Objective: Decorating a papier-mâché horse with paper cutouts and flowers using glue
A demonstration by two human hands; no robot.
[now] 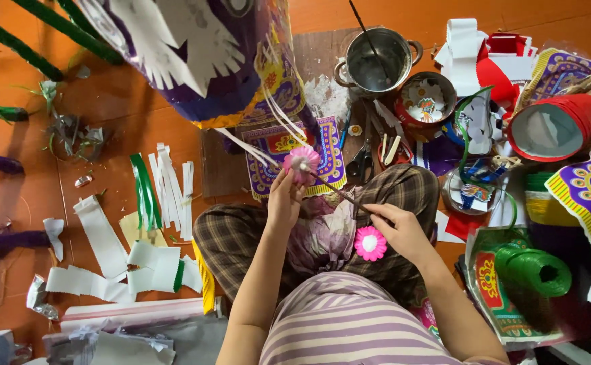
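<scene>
Even, bright light is filling the scene; glare is showing on the steel pot; wide-angle distortion is bending the edges, softening the corners.

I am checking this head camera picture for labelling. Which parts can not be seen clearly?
- Left hand: its fingers close around the pink paper flower, so the grip is hidden.
- Right hand: holds a thin stick; the stick's tip is too fine to tell.
- Big purple figure: cut off by the top edge.
- Steel pot: contents unclear, only a rod leaning inside.
</scene>
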